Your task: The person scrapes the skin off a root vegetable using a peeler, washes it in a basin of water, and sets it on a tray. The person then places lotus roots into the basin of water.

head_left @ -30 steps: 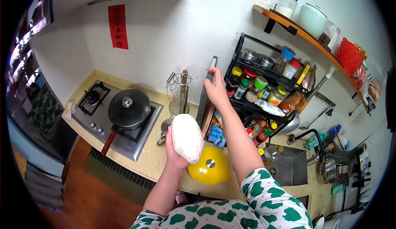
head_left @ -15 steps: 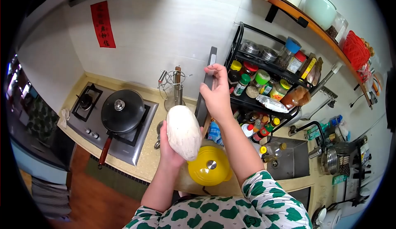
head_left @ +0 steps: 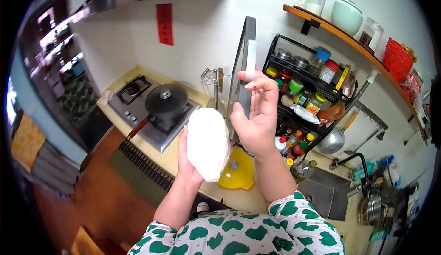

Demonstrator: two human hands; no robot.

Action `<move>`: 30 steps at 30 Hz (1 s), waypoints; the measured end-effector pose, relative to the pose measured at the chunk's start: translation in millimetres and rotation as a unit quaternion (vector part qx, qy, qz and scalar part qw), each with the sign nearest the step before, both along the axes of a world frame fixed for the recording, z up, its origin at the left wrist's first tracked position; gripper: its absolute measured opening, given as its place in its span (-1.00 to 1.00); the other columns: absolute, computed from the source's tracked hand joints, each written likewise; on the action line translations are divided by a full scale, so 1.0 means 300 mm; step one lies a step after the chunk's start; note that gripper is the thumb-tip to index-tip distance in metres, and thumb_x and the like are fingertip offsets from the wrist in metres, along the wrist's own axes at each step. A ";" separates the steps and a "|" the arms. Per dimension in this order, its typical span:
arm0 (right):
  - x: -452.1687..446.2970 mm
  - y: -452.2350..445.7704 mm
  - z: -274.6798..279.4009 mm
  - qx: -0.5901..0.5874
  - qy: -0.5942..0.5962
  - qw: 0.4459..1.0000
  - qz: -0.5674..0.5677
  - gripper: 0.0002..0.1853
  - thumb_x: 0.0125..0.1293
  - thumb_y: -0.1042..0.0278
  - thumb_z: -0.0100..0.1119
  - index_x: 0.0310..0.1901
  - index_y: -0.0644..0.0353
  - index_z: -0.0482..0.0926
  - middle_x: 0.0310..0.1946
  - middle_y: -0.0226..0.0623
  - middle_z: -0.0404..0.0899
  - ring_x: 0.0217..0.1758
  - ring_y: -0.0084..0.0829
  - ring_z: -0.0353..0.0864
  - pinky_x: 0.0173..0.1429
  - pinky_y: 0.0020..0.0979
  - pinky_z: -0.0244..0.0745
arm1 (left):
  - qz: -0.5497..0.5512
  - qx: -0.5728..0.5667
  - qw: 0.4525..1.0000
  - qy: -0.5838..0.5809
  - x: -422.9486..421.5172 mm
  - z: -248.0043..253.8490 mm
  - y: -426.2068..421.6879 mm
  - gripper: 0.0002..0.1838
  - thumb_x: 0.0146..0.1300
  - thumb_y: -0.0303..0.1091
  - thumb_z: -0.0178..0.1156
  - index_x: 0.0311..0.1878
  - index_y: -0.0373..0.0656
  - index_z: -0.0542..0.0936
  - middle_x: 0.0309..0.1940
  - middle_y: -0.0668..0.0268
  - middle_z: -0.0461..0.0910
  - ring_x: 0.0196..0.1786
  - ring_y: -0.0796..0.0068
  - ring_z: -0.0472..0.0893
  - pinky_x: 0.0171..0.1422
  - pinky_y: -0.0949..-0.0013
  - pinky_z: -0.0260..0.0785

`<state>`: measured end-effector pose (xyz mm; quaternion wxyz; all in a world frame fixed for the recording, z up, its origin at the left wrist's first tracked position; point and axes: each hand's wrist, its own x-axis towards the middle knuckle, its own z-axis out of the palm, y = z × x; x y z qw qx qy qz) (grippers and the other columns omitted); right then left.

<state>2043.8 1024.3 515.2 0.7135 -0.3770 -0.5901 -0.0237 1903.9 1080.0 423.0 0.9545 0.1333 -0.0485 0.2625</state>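
Observation:
My left hand (head_left: pixel 186 163) is wrapped round the lower left of a large white oval lump (head_left: pixel 208 144) and holds it up from beneath. Its exact kind cannot be made out. To the right is my right hand (head_left: pixel 257 117), palm up, fingers curved and thumb apart, with nothing seen in its grasp. Behind those fingers stands an upright dark-framed panel (head_left: pixel 245 34) with a whitish strip. I cannot tell whether the fingertips touch it. Below the lump, partly covered by it, is a yellow lidded pot (head_left: pixel 241 170) on the counter.
A black lidded pan (head_left: pixel 165 99) sits on the gas hob (head_left: pixel 158 138) to the left. Beyond the right hand, a black rack (head_left: pixel 303 78) holds jars and bottles. A sink (head_left: pixel 328 193) lies at the right, under a wooden shelf (head_left: pixel 353 39) with jars.
The camera view has turned left, showing more of the room there. The dark panel stands higher in view. My left hand still holds the white lump; my right hand's fingers have spread a little.

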 end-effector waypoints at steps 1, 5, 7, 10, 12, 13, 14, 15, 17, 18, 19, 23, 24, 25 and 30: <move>-0.027 -0.060 0.009 0.016 -0.020 0.999 0.025 -0.42 0.10 0.85 -0.05 0.12 0.03 0.27 0.28 -0.13 0.39 0.58 -0.24 0.17 0.66 -0.12 -0.07 | 0.016 0.001 1.000 0.004 -0.033 0.009 -0.070 -0.33 0.57 0.21 -0.20 0.48 -0.05 0.44 0.29 0.12 0.62 0.26 -0.05 0.65 0.39 -0.26 0.48; -0.141 -0.331 0.026 0.039 -0.047 0.993 0.106 -0.42 0.09 0.85 -0.04 0.11 0.02 0.26 0.29 -0.05 0.39 0.55 -0.25 0.19 0.63 -0.18 0.02 | 0.093 -0.012 0.996 0.005 -0.158 0.024 -0.399 -0.35 0.55 0.16 -0.12 0.49 -0.04 0.44 0.32 0.13 0.60 0.27 0.00 0.65 0.42 -0.26 0.47; -0.209 -0.470 0.037 0.059 -0.077 0.985 0.142 -0.43 0.07 0.83 -0.04 0.09 0.02 0.27 0.27 -0.02 0.41 0.58 -0.15 0.19 0.65 -0.10 -0.04 | 0.124 -0.022 0.992 -0.027 -0.221 0.014 -0.567 -0.34 0.54 0.16 -0.10 0.49 -0.07 0.45 0.34 0.13 0.59 0.28 0.02 0.65 0.43 -0.21 0.47; -0.320 -0.657 0.018 0.101 -0.095 0.972 0.187 -0.48 0.05 0.80 0.05 0.05 0.09 0.37 0.18 -0.05 0.53 0.53 -0.03 0.32 0.63 -0.03 0.06 | 0.195 -0.054 0.979 -0.011 -0.337 -0.017 -0.819 -0.32 0.54 0.17 -0.11 0.50 -0.11 0.43 0.35 0.12 0.59 0.29 0.01 0.64 0.43 -0.15 0.48; -0.404 -0.773 0.011 0.049 -0.117 0.971 0.204 -0.48 0.05 0.74 0.05 0.07 0.08 0.35 0.21 -0.06 0.47 0.58 0.04 0.21 0.64 0.03 -0.01 | 0.216 -0.056 0.975 -0.011 -0.427 -0.031 -0.972 -0.29 0.55 0.20 -0.11 0.51 -0.15 0.41 0.35 0.09 0.58 0.28 -0.04 0.65 0.42 -0.11 0.49; -0.451 -0.818 0.008 0.037 -0.114 0.965 0.232 -0.47 0.04 0.74 0.03 0.08 0.09 0.34 0.22 -0.06 0.46 0.59 0.04 0.18 0.65 0.04 -0.04 | 0.228 -0.059 0.972 -0.008 -0.473 -0.027 -1.053 -0.29 0.56 0.20 -0.11 0.51 -0.16 0.41 0.35 0.08 0.58 0.28 -0.05 0.65 0.42 -0.11 0.49; -0.501 -0.857 0.004 0.019 -0.100 0.957 0.273 -0.46 0.04 0.74 0.02 0.10 0.09 0.33 0.23 -0.05 0.44 0.61 0.05 0.15 0.66 0.04 -0.07 | 0.242 -0.063 0.968 -0.007 -0.526 -0.027 -1.130 -0.29 0.56 0.20 -0.12 0.51 -0.16 0.40 0.35 0.08 0.58 0.28 -0.05 0.65 0.42 -0.11 0.49; -0.558 -0.898 -0.002 -0.003 -0.084 0.944 0.319 -0.45 0.04 0.73 0.01 0.11 0.09 0.32 0.24 -0.05 0.43 0.62 0.06 0.13 0.67 0.04 -0.10 | 0.237 -0.030 0.970 -0.035 -0.583 -0.045 -1.196 -0.29 0.57 0.22 -0.13 0.51 -0.15 0.40 0.34 0.07 0.59 0.31 -0.06 0.63 0.45 -0.11 0.46; -0.692 -0.966 -0.029 -0.049 -0.006 0.899 0.435 -0.40 0.02 0.77 -0.04 0.16 0.10 0.29 0.26 -0.05 0.43 0.63 -0.03 0.13 0.68 -0.07 -0.11 | 0.287 -0.042 0.957 0.016 -0.702 -0.062 -1.334 -0.28 0.55 0.28 -0.14 0.51 -0.06 0.41 0.35 0.10 0.57 0.29 -0.08 0.62 0.46 -0.21 0.42; -0.752 -0.995 -0.041 -0.065 -0.007 0.879 0.473 -0.37 0.02 0.78 -0.05 0.19 0.11 0.29 0.26 -0.06 0.44 0.61 -0.09 0.17 0.67 -0.13 -0.07 | 0.310 -0.047 0.949 0.042 -0.762 -0.068 -1.401 -0.28 0.55 0.31 -0.14 0.52 -0.01 0.41 0.35 0.11 0.57 0.28 -0.09 0.61 0.46 -0.27 0.39; -0.813 -1.030 -0.051 -0.071 -0.029 0.863 0.499 -0.36 0.02 0.78 -0.05 0.20 0.10 0.29 0.25 -0.08 0.45 0.59 -0.11 0.20 0.66 -0.14 -0.06 | 0.340 -0.066 0.938 0.028 -0.813 -0.074 -1.474 -0.30 0.56 0.28 -0.13 0.50 -0.02 0.42 0.34 0.11 0.57 0.27 -0.06 0.63 0.47 -0.27 0.39; -1.101 -1.191 -0.108 -0.110 -0.048 0.756 0.644 -0.33 0.07 0.78 -0.04 0.26 0.07 0.27 0.25 -0.08 0.47 0.46 -0.19 0.36 0.65 -0.14 -0.02 | 0.434 -0.100 0.895 -0.010 -1.028 -0.140 -1.770 -0.34 0.59 0.22 -0.12 0.49 -0.04 0.43 0.35 0.11 0.57 0.32 -0.03 0.60 0.51 -0.27 0.36; -1.180 -1.233 -0.113 -0.122 -0.043 0.717 0.685 -0.32 0.08 0.77 -0.03 0.28 0.06 0.26 0.25 -0.05 0.48 0.45 -0.19 0.37 0.65 -0.13 -0.03 | 0.458 -0.103 0.883 -0.015 -1.091 -0.154 -1.852 -0.34 0.58 0.22 -0.11 0.48 -0.05 0.43 0.35 0.11 0.57 0.33 -0.04 0.60 0.51 -0.26 0.36; -1.266 -1.263 -0.131 -0.119 -0.054 0.688 0.713 -0.32 0.11 0.73 0.01 0.31 0.04 0.24 0.22 -0.01 0.51 0.42 -0.22 0.39 0.63 -0.12 0.01 | 0.478 -0.104 0.872 -0.022 -1.159 -0.166 -1.934 -0.34 0.58 0.22 -0.11 0.48 -0.05 0.44 0.36 0.11 0.57 0.34 -0.04 0.60 0.52 -0.25 0.36; -1.778 -1.581 -0.144 -0.159 -0.044 0.550 0.819 -0.33 0.16 0.67 0.10 0.33 0.02 0.25 0.18 -0.02 0.53 0.33 -0.25 0.44 0.57 -0.15 0.10 | 0.587 -0.100 0.801 -0.058 -1.512 -0.202 -2.342 -0.31 0.56 0.24 -0.07 0.50 -0.07 0.43 0.38 0.08 0.55 0.33 -0.17 0.59 0.50 -0.25 0.38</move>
